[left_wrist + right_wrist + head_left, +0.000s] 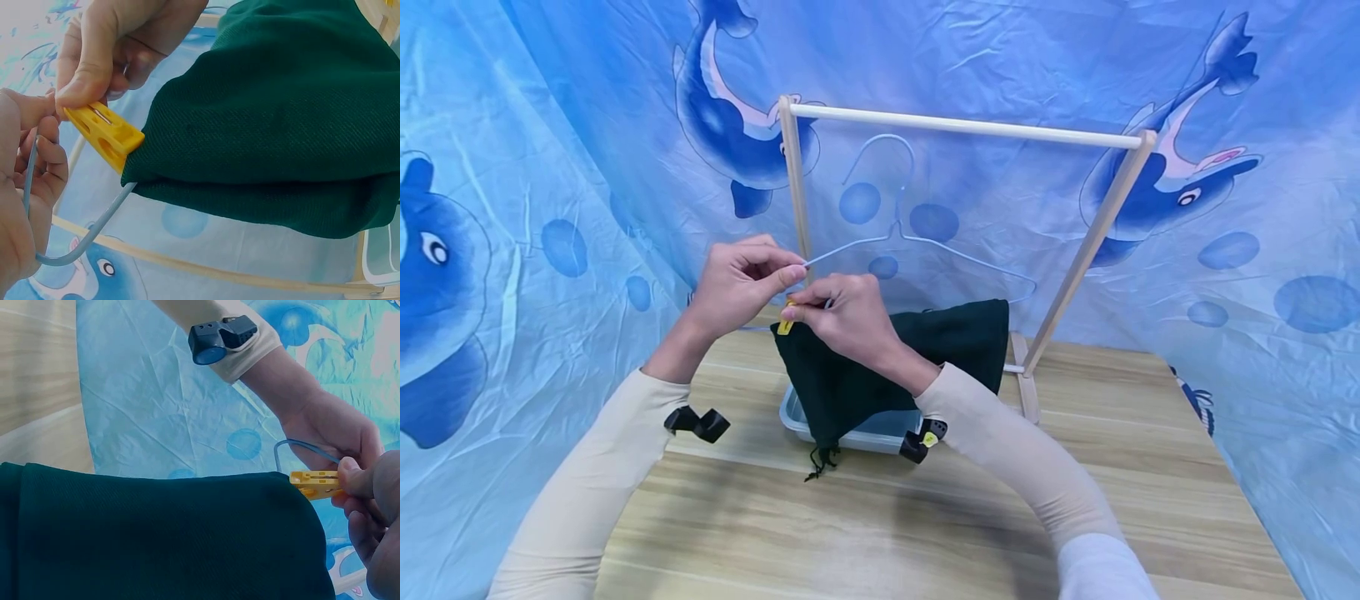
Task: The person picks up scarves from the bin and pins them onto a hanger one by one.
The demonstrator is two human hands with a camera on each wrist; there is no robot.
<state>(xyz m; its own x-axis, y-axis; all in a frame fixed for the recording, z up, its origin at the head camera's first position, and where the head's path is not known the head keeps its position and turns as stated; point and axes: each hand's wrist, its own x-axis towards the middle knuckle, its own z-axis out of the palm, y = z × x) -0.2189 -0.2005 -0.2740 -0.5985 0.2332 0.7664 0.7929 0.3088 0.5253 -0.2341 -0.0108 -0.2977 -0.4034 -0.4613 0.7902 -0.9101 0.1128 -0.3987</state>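
My left hand (pixel 741 283) pinches the left arm of a pale blue wire hanger (pixel 955 250), whose hook points up just below the rack's bar. Folded over the hanger's lower wire is a dark green cloth (pixel 955 337) with thin drawstring ends dangling at its lower left. Thumb and fingers of my right hand (pixel 850 317) pinch a yellow clothespin (pixel 786 318). In the left wrist view the clothespin (pixel 107 134) has its jaws at the cloth's top corner, beside the wire. The right wrist view has the clothespin (pixel 315 483) at the cloth's edge too.
A wooden rack with a white bar (pixel 962 125) stands behind the hanger on the wood-grain table (pixel 760 517). Below the cloth sits a light blue plastic tray (pixel 868 442). Blue curtains with dolphin prints surround the table.
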